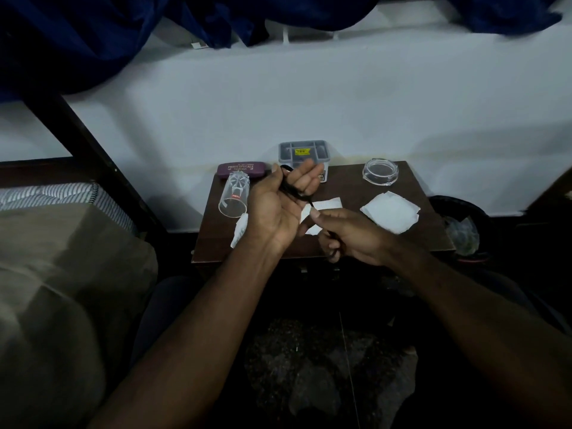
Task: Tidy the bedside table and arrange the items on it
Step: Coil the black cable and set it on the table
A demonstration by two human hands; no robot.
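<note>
A black cord is gripped, looped, in the left hand. Its tail, lying rightward, is pinched by the right hand.

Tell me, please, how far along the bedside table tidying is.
Nothing looks finished yet. In hand: the left hand holds a black cord looped round it, the right hand pinching its other end. Left: the tumbler lies on its side and white papers lie scattered on the table.

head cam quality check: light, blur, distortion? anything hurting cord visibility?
Head view: dim throughout, with the floor under the table near black. Head view: the wall edges bow from wide-lens distortion, and the curtain at top right is smeared. Head view: the black cord held by the left hand and right hand barely separates from shadow.
</note>
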